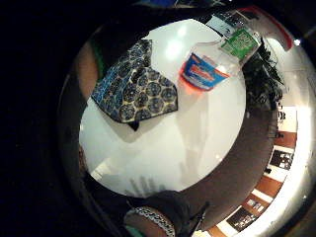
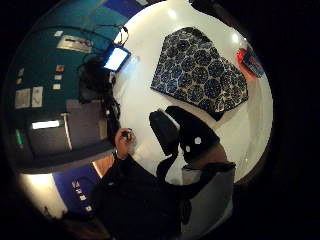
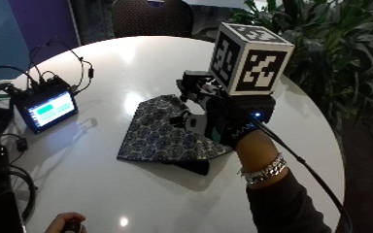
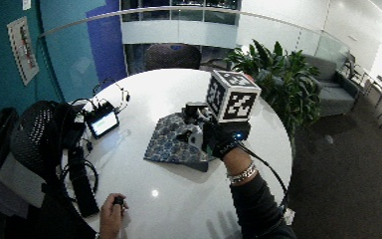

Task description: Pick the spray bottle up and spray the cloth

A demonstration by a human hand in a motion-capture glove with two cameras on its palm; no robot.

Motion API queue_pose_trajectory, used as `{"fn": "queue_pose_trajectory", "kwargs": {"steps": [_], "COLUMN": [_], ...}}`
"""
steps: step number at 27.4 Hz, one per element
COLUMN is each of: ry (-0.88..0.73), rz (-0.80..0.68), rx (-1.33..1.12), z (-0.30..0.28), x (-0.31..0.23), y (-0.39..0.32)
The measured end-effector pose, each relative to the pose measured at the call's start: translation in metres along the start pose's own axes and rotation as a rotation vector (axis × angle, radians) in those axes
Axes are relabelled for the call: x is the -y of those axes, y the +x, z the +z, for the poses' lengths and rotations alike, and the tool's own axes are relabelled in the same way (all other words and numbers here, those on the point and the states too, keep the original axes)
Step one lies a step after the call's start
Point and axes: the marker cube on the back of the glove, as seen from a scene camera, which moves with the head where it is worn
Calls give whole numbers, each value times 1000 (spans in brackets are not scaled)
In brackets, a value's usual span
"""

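A: Where is the spray bottle (image 1: 213,61)?

B: On the white round table (image 3: 141,58), just beside the patterned cloth (image 3: 167,133). The little-finger palm view shows it best: a clear body with a blue and red label, and a green and white part at its top end. I can't tell whether it stands or lies. In the outside view the gloved arm blocks it.

A: And the right hand (image 3: 222,119)?

B: It hovers over the far edge of the cloth, holding nothing. The black gloved fingers (image 2: 177,127) in the thumb-side view look relaxed and apart, not curled on anything.

A: How would the bottle handle?

B: My guess is stiff thin plastic, smooth and a bit slippery. I can't read the liquid level, so the weight is uncertain, probably light to moderate. The neck under the trigger looks like the sensible place to grip, with a finger free for the trigger.

A: The cloth?

B: Soft, folded roughly into a triangle and lying flat. It should stay put under a spray.

A: Progress?

B: Nothing picked up yet; the reach seems the step in hand.
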Motion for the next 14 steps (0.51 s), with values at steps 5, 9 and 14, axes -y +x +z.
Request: {"fn": "queue_pose_trajectory", "kwargs": {"steps": [5,9,14], "ry": [14,54,101], "rz": [42,122,249], "rx": [13,20,39], "z": [-5,-15,-24], "x": [2,5,8], "y": [11,30,54]}}
